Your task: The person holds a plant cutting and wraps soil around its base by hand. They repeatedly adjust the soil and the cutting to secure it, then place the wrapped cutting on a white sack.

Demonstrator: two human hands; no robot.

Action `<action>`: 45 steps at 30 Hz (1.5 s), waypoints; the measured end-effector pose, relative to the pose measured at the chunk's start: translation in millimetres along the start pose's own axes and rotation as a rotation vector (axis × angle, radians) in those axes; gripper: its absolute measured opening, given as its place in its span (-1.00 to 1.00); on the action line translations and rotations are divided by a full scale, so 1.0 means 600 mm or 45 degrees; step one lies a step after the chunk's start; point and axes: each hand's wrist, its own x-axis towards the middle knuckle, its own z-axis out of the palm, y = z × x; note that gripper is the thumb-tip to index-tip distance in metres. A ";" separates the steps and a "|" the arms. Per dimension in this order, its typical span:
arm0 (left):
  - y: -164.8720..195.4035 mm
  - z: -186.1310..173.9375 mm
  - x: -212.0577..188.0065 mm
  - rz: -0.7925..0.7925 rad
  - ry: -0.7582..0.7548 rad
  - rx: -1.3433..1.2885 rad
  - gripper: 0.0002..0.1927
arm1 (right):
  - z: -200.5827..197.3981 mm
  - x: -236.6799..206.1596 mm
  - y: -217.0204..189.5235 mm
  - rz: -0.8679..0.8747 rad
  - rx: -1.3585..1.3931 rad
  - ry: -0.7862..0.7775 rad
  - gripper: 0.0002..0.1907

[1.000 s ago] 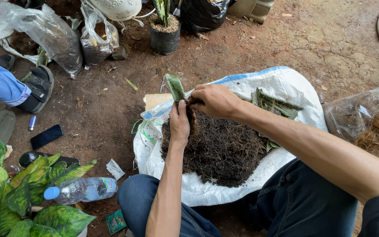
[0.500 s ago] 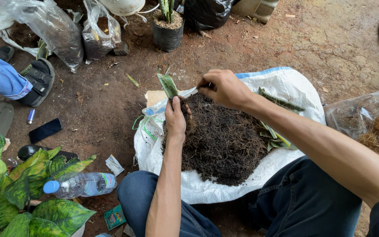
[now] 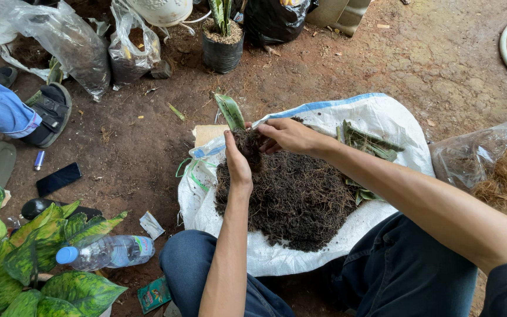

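Left hand [image 3: 237,161]: closed around one plant cutting [image 3: 230,111], above soil heap [image 3: 291,196]
Right hand [image 3: 287,135]: pinching cutting's root clump [image 3: 247,142]
Sack [image 3: 377,117]: one, under heap

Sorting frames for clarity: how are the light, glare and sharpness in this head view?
Head view: soft, even daylight with only faint shadows; mild glare on the clear plastic bags; left hand, right hand and soil heap are sharp; slight wide-angle stretch at the edges.

1 head-worn view looks steeply down from close above the lap, facing forward over the white sack [image 3: 382,120] of soil on the dirt ground; both forearms reach in from the bottom edge, and the top edge takes in pots and bags a little farther off
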 end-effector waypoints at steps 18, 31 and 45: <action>0.006 0.010 0.003 0.112 0.070 0.332 -0.54 | 0.014 0.003 -0.026 -0.108 -0.384 0.333 -0.78; 0.029 0.010 0.005 -0.109 0.082 -0.031 -0.42 | 0.085 -0.032 -0.081 -0.510 -1.123 0.407 -0.76; 0.062 0.037 -0.001 0.026 0.222 0.113 -0.54 | 0.108 -0.071 -0.061 -0.286 0.111 0.703 -0.56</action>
